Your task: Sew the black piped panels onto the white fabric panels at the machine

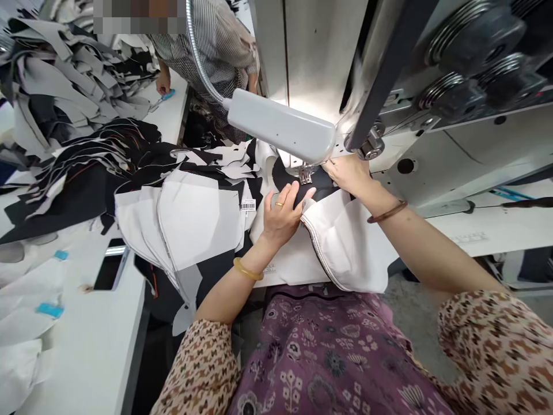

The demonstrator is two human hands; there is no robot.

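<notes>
The machine [302, 52] stands over the white worktop [296, 265], and its lamp [280, 124] lights the sewing place. White cloth [352, 245] lies in front, reaching the worktop's near edge. The two hands are apart: the left hand [283, 216], fingers spread, rests upon the dark cloth [283, 174], while the right hand [352, 174] bends close behind the foot [306, 174]; I cannot tell whether it pinches. The dark cloth lies under this foot. In my judgement, one should guide flat and evenly, without pulling, fingertips away from the needle.
</notes>
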